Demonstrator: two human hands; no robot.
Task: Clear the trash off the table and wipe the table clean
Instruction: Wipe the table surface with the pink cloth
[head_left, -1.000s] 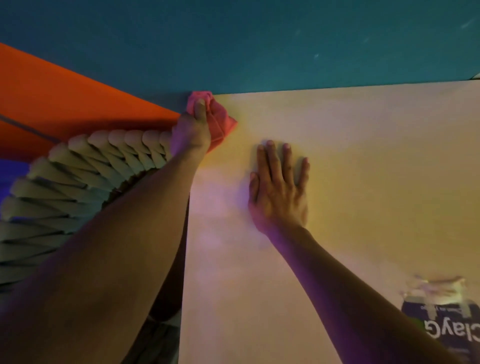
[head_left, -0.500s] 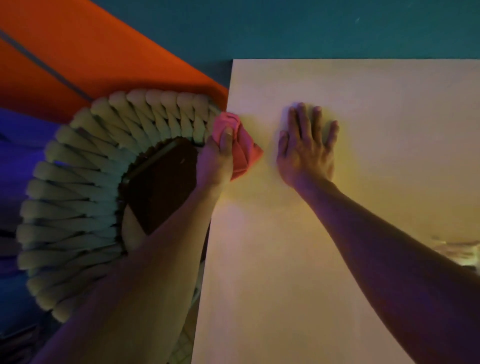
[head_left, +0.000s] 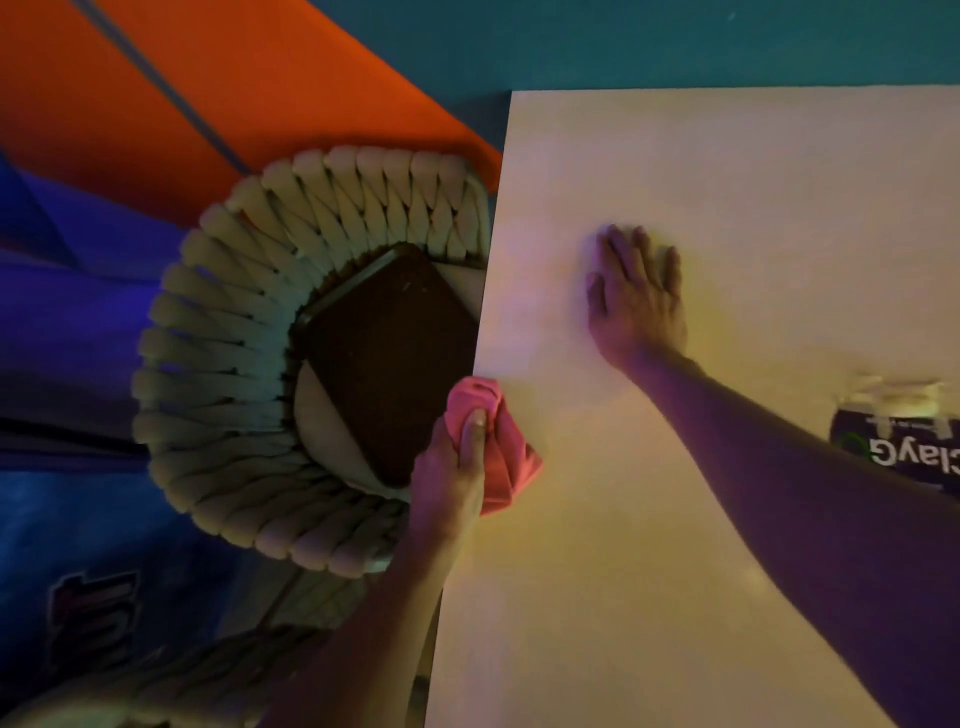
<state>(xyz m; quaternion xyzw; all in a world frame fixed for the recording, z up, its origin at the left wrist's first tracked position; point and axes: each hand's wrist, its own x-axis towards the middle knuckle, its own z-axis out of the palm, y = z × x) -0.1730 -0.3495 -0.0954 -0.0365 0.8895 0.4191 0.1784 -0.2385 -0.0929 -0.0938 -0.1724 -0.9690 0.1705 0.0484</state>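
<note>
A pale, smooth table (head_left: 727, 519) fills the right of the view, its flat top lit in dim yellow and pink tones. Beyond its far edge the floor (head_left: 623, 41) is teal, and a bright orange sheet (head_left: 260, 93) lies across the upper left, with blue surfaces below it.

Just beside the table's left edge stands a round chair (head_left: 228, 364) whose back is woven from thick, pale, rope-like strands in a curved fan. A dark, square, rounded-cornered tray (head_left: 389, 358) rests on its seat, one corner reaching to the table edge.

The left hand (head_left: 457, 467) is closed around a crumpled pink cloth (head_left: 498, 447), pressed at the table's left edge, the cloth half over the rim. The right hand (head_left: 636, 296) lies flat on the tabletop, fingers spread and holding nothing, well in from the edge; its forearm crosses the lower right of the table.

At the right edge a dark purple packet (head_left: 893, 441) with white lettering lies on the table, partly hidden by that forearm, a blurred pale part at its far end.
</note>
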